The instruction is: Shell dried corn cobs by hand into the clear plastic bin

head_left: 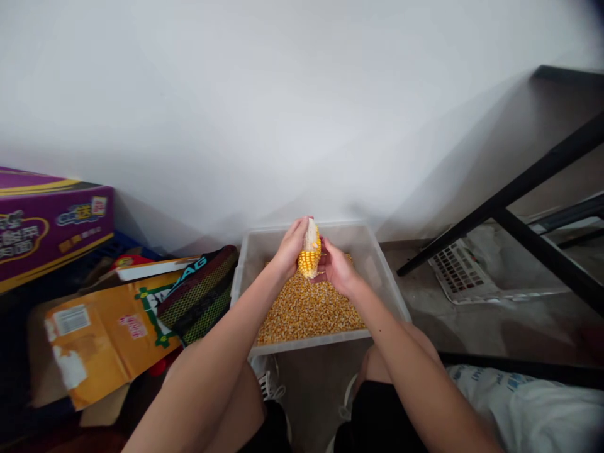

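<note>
A partly stripped ear of corn (309, 259) is held upright over a clear plastic bin (309, 343). Its upper part shows bare pale cob, while rows of yellow kernels cover the lower end and right side. My left hand (291, 245) is closed around its left side. On the right, my right hand (337, 267) touches the ear with fingers curled against it; some of those fingertips are hidden behind the corn. Loose corn kernels (311, 314) spread across the bottom of the bin below both hands.
A purple carton (56, 226) stands at left, above flattened orange packaging (108, 333) and a mesh shoe (201, 296). Black metal bars (500, 201) slant across the right, near a white plastic basket (460, 270). A white sack (528, 402) lies at lower right. Behind the bin rises a white wall (283, 113).
</note>
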A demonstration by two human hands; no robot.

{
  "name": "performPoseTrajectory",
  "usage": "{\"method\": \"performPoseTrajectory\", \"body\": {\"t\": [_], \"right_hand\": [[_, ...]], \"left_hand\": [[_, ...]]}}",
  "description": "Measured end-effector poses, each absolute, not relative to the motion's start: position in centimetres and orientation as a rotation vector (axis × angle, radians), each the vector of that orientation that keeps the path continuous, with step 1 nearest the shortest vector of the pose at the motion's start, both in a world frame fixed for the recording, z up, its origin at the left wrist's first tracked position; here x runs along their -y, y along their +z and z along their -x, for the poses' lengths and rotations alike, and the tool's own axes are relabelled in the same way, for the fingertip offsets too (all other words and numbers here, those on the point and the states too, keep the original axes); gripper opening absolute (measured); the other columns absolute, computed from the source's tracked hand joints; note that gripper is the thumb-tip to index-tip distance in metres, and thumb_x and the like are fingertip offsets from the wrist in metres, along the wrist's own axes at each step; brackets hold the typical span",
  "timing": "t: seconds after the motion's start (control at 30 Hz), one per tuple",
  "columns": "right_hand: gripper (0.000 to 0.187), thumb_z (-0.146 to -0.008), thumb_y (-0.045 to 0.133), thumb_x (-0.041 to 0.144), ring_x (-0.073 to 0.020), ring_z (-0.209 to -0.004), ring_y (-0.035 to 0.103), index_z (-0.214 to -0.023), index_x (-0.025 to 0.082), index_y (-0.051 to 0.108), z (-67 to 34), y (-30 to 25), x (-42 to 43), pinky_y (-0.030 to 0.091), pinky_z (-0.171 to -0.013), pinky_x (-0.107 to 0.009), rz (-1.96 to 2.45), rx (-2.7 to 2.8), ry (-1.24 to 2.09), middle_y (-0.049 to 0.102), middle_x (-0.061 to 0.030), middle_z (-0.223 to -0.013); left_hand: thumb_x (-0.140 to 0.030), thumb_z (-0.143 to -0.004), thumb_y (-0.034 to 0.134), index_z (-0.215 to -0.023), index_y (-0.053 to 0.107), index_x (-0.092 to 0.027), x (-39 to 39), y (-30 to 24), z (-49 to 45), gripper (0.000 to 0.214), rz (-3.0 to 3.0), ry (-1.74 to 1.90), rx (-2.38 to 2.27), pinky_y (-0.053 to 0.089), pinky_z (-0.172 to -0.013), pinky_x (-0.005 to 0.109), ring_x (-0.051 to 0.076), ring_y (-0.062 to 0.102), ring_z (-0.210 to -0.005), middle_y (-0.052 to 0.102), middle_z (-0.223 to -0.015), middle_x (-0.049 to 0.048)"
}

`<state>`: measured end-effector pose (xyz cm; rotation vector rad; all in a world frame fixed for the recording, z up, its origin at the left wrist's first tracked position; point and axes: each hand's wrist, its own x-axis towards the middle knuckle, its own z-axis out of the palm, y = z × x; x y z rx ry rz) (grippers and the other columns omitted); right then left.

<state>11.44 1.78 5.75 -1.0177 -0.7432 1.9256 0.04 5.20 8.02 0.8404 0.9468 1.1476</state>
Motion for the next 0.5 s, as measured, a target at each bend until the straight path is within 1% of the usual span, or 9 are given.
{"method": "performPoseTrajectory", "body": {"t": [0.17,0.23,0.3,0.37,0.43,0.5], "right_hand": [[0.044,-0.09,0.035,0.054,-0.0127,-0.052,0.054,-0.105,0.019,0.059,-11.0,5.7,-1.5,0.044,-0.043,-0.023,1.041,0.753,1.897,0.063,-0.0036,-0.076],[0.045,-0.089,0.035,0.054,-0.0123,-0.052,0.052,-0.104,0.019,0.059,-11.0,5.6,-1.5,0.041,-0.041,-0.022,1.029,0.761,1.876,0.063,-0.0031,-0.075],[0.046,-0.089,0.035,0.055,-0.0123,-0.052,0.052,-0.104,0.019,0.059,-11.2,5.4,-1.7,0.04,-0.041,-0.022,1.015,0.764,1.845,0.062,-0.0028,-0.074],[0.048,-0.089,0.033,0.056,-0.0127,-0.052,0.053,-0.104,0.019,0.059,-11.4,5.3,-1.9,0.04,-0.041,-0.022,1.015,0.754,1.813,0.062,-0.0031,-0.074],[0.051,-0.089,0.03,0.058,-0.0132,-0.052,0.054,-0.104,0.019,0.059,-11.6,5.3,-2.1,0.04,-0.04,-0.022,1.021,0.745,1.812,0.062,-0.0034,-0.073],[0.053,-0.089,0.027,0.059,-0.0131,-0.05,0.054,-0.103,0.019,0.059,-11.7,5.4,-2.2,0.039,-0.038,-0.022,1.029,0.739,1.832,0.062,-0.0034,-0.071]], "left_hand": [[-0.056,-0.081,0.049,-0.112,0.05,-0.019,-5.2,7.6,-0.2,0.048,-0.835,1.087,-0.926,0.049,-0.062,0.028,0.015,0.061,-0.066,0.064,-0.079,0.0057],[-0.056,-0.08,0.051,-0.112,0.051,-0.018,-5.1,7.7,-0.2,0.05,-0.895,1.07,-0.922,0.049,-0.063,0.028,0.015,0.061,-0.068,0.064,-0.082,0.0063],[-0.053,-0.077,0.057,-0.109,0.054,-0.017,-4.9,8.0,-0.1,0.048,-1.013,1.038,-0.933,0.049,-0.065,0.027,0.015,0.061,-0.072,0.064,-0.086,0.0068],[-0.046,-0.074,0.064,-0.107,0.056,-0.017,-4.7,8.3,0.1,0.045,-1.139,0.986,-0.949,0.048,-0.063,0.027,0.016,0.061,-0.073,0.064,-0.089,0.0089],[-0.04,-0.073,0.066,-0.109,0.056,-0.017,-4.5,8.6,0.4,0.044,-1.211,0.917,-0.944,0.048,-0.057,0.027,0.018,0.061,-0.071,0.064,-0.089,0.0118],[-0.037,-0.075,0.065,-0.112,0.055,-0.017,-4.4,8.8,0.7,0.043,-1.237,0.861,-0.917,0.047,-0.053,0.028,0.019,0.062,-0.068,0.064,-0.087,0.0129]]}}
